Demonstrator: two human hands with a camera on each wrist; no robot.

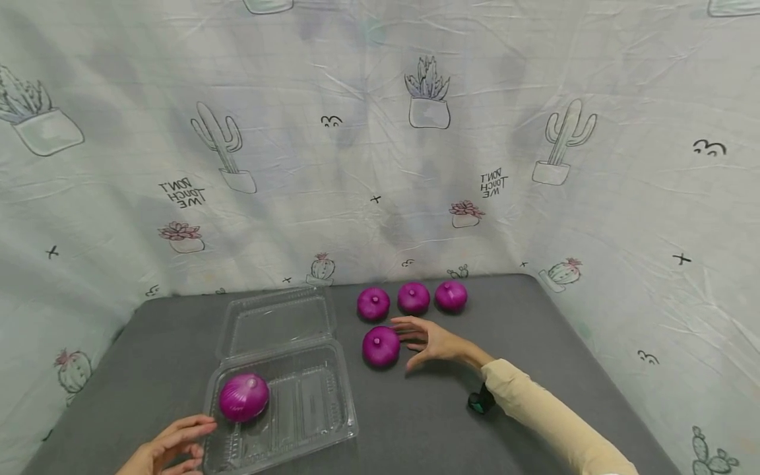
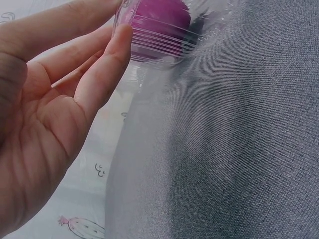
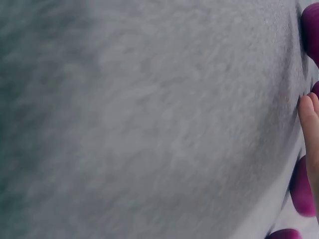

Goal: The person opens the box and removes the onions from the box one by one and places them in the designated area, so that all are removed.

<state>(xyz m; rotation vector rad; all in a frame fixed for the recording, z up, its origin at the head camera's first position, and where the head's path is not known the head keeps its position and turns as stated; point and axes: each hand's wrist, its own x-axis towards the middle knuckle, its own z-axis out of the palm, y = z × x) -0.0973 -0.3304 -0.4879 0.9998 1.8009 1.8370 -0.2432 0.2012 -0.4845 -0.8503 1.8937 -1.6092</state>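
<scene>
A purple onion (image 1: 244, 397) lies in the left part of a clear plastic clamshell box (image 1: 309, 396), whose lid (image 1: 282, 323) is folded back behind it. At the box's left side is my left hand (image 1: 172, 448); in the left wrist view its fingertips (image 2: 122, 42) meet the clear wall. My right hand (image 1: 436, 342) reaches over the table with spread, slightly bent fingers and holds nothing. Just left of those fingers sits another purple onion (image 1: 381, 347). The right wrist view catches only part of that hand (image 3: 311, 129) at its right edge.
Three more purple onions, left (image 1: 373, 304), middle (image 1: 413, 298) and right (image 1: 451, 296), stand in a row near the table's back edge. Grey cloth covers the table (image 1: 410, 422). A pale curtain (image 1: 380, 165) printed with cacti hangs around it.
</scene>
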